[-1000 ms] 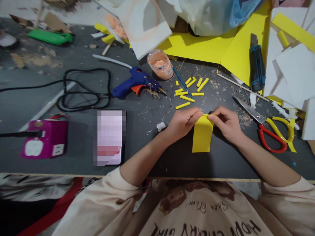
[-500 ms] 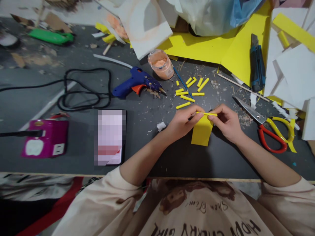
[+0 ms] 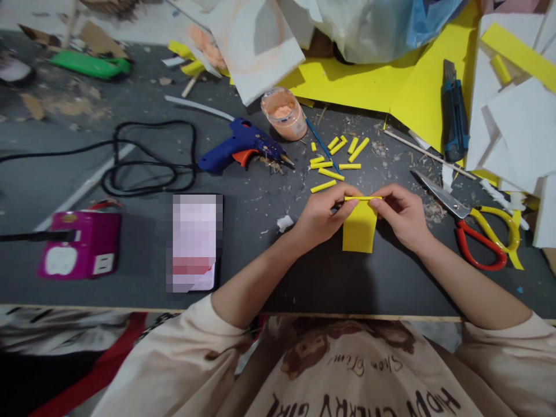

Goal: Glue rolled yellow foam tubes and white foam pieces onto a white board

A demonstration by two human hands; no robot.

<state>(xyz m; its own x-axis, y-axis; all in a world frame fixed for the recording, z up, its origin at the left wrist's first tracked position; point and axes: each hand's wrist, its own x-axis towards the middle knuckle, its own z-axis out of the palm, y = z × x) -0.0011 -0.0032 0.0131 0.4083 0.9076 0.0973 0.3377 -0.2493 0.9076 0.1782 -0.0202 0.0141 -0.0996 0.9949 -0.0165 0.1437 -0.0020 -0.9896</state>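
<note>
A small yellow paper sheet (image 3: 359,229) hangs between my hands, its top edge rolled into a thin tube. My left hand (image 3: 326,215) pinches the left end of that roll between thumb and fingers. On the right end, my right hand (image 3: 402,215) grips in the same way. The sheet's lower part dangles toward me over the dark table. Just beyond my left hand lie several short yellow paper rolls (image 3: 331,174), scattered around a thin blue stick (image 3: 319,139).
Scissors (image 3: 463,217) and a utility knife (image 3: 454,116) lie to the right. Leftward are a blue glue gun (image 3: 241,145), a phone (image 3: 195,243) and a magenta box (image 3: 82,243) with a cable. An open jar (image 3: 284,116) of peach material stands behind, near yellow sheets (image 3: 347,81).
The yellow sheet has turned slightly and now hangs straighter, its lower edge shifted a little right. My right hand has moved slightly; both hands keep hold of the roll.
</note>
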